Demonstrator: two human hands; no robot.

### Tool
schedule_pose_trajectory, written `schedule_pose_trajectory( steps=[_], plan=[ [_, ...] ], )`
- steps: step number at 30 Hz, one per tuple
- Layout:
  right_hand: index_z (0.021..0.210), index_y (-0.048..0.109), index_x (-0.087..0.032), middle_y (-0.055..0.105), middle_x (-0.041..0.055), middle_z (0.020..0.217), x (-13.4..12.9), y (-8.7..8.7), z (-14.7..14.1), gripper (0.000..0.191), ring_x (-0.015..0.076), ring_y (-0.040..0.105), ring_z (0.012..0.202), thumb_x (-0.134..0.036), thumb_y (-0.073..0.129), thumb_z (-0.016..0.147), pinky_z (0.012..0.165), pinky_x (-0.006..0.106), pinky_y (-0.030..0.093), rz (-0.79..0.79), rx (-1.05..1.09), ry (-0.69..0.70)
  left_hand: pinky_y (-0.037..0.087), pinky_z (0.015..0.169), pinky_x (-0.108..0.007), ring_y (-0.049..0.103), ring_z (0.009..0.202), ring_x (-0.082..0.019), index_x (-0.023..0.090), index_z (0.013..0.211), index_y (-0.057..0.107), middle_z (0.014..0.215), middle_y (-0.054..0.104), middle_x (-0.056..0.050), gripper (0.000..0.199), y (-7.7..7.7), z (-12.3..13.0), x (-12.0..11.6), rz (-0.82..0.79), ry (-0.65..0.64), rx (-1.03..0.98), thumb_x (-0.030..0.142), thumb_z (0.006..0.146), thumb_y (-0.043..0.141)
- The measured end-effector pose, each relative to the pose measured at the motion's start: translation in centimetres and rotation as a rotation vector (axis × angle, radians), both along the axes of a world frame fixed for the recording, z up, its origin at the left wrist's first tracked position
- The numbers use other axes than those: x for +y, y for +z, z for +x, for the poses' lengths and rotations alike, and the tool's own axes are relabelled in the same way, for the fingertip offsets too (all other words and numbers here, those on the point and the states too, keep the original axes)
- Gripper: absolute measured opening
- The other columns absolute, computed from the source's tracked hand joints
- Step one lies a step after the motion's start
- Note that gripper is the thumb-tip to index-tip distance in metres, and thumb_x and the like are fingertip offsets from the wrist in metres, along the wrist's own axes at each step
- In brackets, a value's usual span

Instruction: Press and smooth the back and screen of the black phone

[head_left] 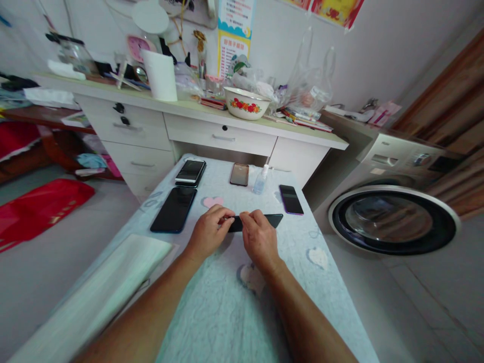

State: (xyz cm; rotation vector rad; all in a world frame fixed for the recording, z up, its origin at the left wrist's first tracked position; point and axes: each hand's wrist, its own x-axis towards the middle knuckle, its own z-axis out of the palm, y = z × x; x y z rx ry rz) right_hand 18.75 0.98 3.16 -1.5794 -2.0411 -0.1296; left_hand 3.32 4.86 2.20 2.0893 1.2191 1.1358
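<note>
A dark phone is held sideways and tilted just above the table, partly hidden by my fingers. My left hand is closed, its thumb and fingertips pinching the left end. Closed over the upper edge near the middle is my right hand, thumb and index finger together. Whether a thin film or case lies between the fingers is too small to tell. Beyond the hands stand a clear spray bottle and a brownish phone case. A purple-edged phone lies to the right, a large black phone to the left.
The table's pale blue cloth has heart patterns. Stacked phones lie at its far left, a whitish folded sheet along its left side. Behind are a white cabinet with a flowered bowl and a washing machine.
</note>
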Motion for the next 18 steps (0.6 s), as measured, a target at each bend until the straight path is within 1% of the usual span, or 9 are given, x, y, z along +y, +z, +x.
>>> schedule_pose_trajectory(
  steps=[5,7,11,15,18],
  plan=[
    [0.103,0.065,-0.024,0.056,0.0028,0.089,0.1,0.5,1.7,0.024,0.0139,0.053,0.081,-0.015,0.047,0.089,0.069,0.022,0.039,-0.020,0.014,-0.064,0.045,0.072,-0.027,0.058,0.079,-0.015,0.020,0.088,0.060,0.086,0.058,-0.002,0.010,-0.6,0.1,0.0,0.018,0.014,-0.029,0.022,0.086,0.051],
    [0.100,0.066,-0.024,0.056,0.0027,0.089,0.2,0.5,2.7,0.026,0.0140,0.053,0.081,-0.013,0.047,0.087,0.068,0.022,0.039,0.003,0.028,-0.113,0.045,0.071,-0.027,0.057,0.078,-0.015,0.020,0.088,0.060,0.086,0.058,-0.002,0.010,-0.7,0.1,0.0,0.016,0.021,-0.031,0.023,0.086,0.050],
    [0.098,0.069,-0.024,0.056,0.0027,0.088,0.6,0.1,4.8,0.027,0.0139,0.054,0.079,-0.014,0.047,0.086,0.069,0.023,0.040,0.052,0.080,-0.173,0.044,0.071,-0.027,0.056,0.078,-0.015,0.020,0.086,0.059,0.085,0.057,-0.002,0.010,-0.8,0.1,0.0,0.025,0.032,-0.039,0.022,0.086,0.050],
    [0.099,0.070,-0.022,0.056,0.0035,0.086,1.2,-0.5,6.2,0.027,0.0145,0.055,0.079,-0.018,0.046,0.088,0.073,0.025,0.043,0.091,0.171,-0.182,0.044,0.073,-0.027,0.057,0.079,-0.016,0.020,0.086,0.059,0.086,0.057,-0.001,0.009,-0.9,-0.1,0.0,0.044,0.075,-0.051,0.023,0.086,0.050],
    [0.097,0.071,-0.020,0.058,0.0041,0.085,1.7,-0.9,6.7,0.026,0.0149,0.057,0.078,-0.022,0.046,0.088,0.075,0.027,0.044,0.109,0.287,-0.182,0.045,0.073,-0.028,0.057,0.080,-0.016,0.020,0.087,0.058,0.087,0.057,-0.001,0.009,-1.0,-0.5,0.1,0.053,0.090,-0.044,0.023,0.087,0.050]
  ],
)
